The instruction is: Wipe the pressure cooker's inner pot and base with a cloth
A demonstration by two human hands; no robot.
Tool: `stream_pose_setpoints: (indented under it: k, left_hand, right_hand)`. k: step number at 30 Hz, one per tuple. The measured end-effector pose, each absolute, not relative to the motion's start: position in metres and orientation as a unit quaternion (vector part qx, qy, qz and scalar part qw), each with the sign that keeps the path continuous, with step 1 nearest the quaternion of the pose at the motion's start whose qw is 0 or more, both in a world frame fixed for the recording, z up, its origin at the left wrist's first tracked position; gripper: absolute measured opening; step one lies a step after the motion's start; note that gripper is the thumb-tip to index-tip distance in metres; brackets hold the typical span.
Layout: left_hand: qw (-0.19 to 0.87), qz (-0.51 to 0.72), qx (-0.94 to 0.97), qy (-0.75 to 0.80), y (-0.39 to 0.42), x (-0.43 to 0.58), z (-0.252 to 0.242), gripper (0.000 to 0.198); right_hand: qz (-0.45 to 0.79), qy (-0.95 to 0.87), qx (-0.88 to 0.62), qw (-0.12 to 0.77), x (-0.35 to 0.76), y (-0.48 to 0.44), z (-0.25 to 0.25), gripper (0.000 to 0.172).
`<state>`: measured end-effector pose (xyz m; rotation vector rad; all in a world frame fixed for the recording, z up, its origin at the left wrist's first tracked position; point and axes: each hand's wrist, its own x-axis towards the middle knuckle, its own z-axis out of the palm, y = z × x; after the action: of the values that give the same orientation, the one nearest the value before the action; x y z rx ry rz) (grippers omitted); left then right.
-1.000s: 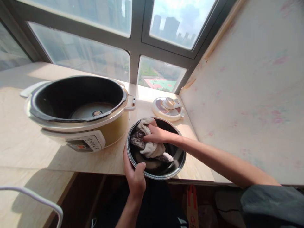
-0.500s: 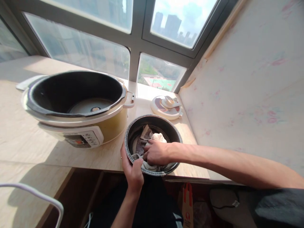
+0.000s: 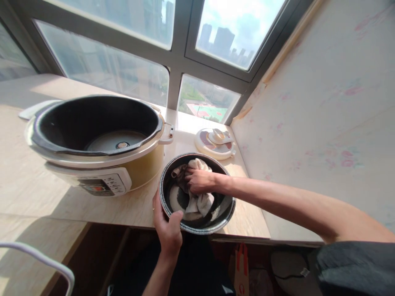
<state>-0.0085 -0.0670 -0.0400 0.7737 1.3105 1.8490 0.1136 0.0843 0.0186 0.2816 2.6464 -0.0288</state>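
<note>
Black walls of the inner pot [image 3: 168, 189] enclosed the cloth [image 3: 205, 203] your right hand [image 3: 200, 181] clutched; your left hand [image 3: 169, 233] gripped the rim, near the surface [image 3: 148, 209]'s front edge, beside the pressure cooker [image 3: 148, 169].

A single camera, worn on the person's head, looks forward and steeply down, near enough that the left hand [image 3: 169, 232], right hand [image 3: 200, 181] and pot [image 3: 167, 185] sit low in mid-frame. The bench [image 3: 145, 211] spreads beneath, the window [image 3: 108, 61] ahead, the wall [image 3: 308, 98] to the right.
</note>
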Motion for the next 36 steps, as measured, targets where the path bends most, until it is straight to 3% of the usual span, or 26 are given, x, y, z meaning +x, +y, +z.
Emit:
stream_pose_setpoints:
  k: [5, 12, 19, 22, 31, 34, 36]
  left_hand:
    - [0.358, 0.722, 0.303, 0.509, -0.067, -0.006, -0.045, 0.073]
    - [0.35, 0.736, 0.303, 0.494, -0.066, -0.004, -0.046, 0.07]
    - [0.351, 0.752, 0.299, 0.472, -0.064, 0.0, -0.051, 0.069]
    - [0.353, 0.756, 0.29, 0.469, -0.063, 0.001, -0.051, 0.067]
    - [0.346, 0.748, 0.276, 0.494, -0.061, 0.001, -0.044, 0.064]
    - [0.344, 0.754, 0.274, 0.489, -0.06, 0.002, -0.046, 0.063]
    - [0.347, 0.756, 0.273, 0.483, -0.06, 0.003, -0.047, 0.063]
  right_hand:
    - [0.017, 0.965, 0.037, 0.259, 0.094, 0.095, 0.016, 0.031]
    - [0.016, 0.979, 0.051, 0.197, 0.084, 0.087, 0.011, 0.028]
    - [-0.103, 0.96, 0.198, 0.167, 0.071, 0.071, 0.018, 0.051]
    - [-0.121, 0.95, 0.228, 0.176, 0.072, 0.065, 0.021, 0.053]
    - [-0.09, 0.897, 0.381, 0.205, 0.074, 0.034, 0.034, 0.037]
    - [-0.153, 0.867, 0.411, 0.238, 0.073, 0.031, 0.037, 0.032]
    - [-0.192, 0.846, 0.421, 0.264, 0.074, 0.033, 0.035, 0.017]
